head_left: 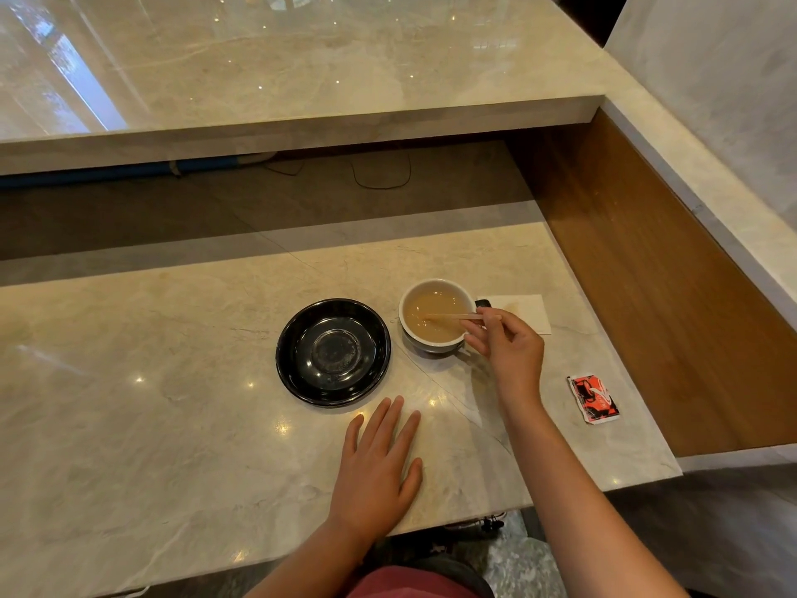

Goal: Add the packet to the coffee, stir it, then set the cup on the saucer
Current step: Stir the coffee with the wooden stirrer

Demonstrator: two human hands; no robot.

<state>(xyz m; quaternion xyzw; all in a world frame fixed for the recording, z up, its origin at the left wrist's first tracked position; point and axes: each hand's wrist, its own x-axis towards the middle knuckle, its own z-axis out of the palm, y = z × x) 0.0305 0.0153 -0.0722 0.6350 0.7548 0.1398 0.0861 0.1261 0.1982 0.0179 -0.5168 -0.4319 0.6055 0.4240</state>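
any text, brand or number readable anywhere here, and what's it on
No text can be read with confidence.
Red packet: white and black markings on it, too blurred to read.
White napkin behind the cup: a faint brownish mark, not legible as lettering.
Black saucer, cup, wooden stirrer and marble counter: no lettering visible.

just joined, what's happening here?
A person is stirring a cup of milky coffee: the right hand pinches a wooden stir stick whose tip is in the drink. The left hand lies flat on the counter. The black saucer sits bare left of the cup. A red packet lies to the right.
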